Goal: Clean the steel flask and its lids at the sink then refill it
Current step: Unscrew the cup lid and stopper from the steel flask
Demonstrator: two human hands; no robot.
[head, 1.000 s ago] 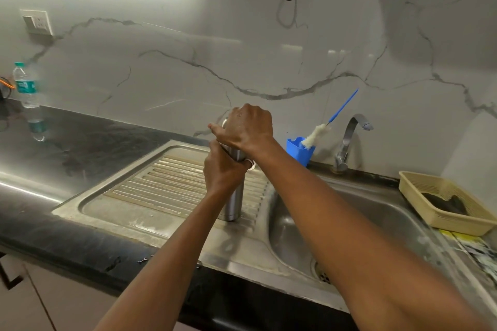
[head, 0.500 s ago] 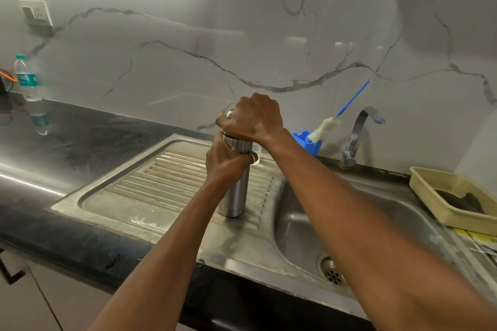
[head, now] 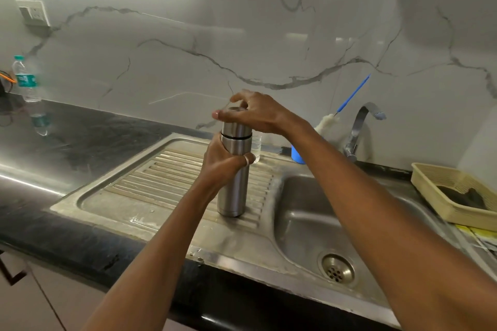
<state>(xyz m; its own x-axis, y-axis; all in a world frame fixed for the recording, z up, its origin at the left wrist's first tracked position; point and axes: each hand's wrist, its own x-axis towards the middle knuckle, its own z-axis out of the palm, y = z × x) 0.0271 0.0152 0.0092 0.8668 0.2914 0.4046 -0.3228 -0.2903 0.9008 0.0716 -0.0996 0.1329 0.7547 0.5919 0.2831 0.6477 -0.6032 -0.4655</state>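
Observation:
A steel flask [head: 233, 191] stands upright on the ribbed drainboard [head: 161, 177] left of the sink basin [head: 304, 223]. Its steel lid [head: 236, 130] sits on top, with a thin black ring below it. My left hand [head: 222, 166] grips the flask body just under the lid; a ring shows on one finger. My right hand [head: 262, 115] hovers over the lid, fingers and thumb spread and nearly straight, barely touching the top.
A tap [head: 360, 126] stands behind the basin, with a blue cup [head: 297, 154] holding a bottle brush [head: 326, 122] beside it. A small clear container [head: 256, 146] peeks out behind the flask. At right, a yellow basket [head: 430, 177]. Far left on the black counter, a plastic water bottle [head: 27, 80].
My right hand was clasped round the lid; now its fingers have spread and lifted off it. The left hand has kept its grip on the body, and the view has tilted down.

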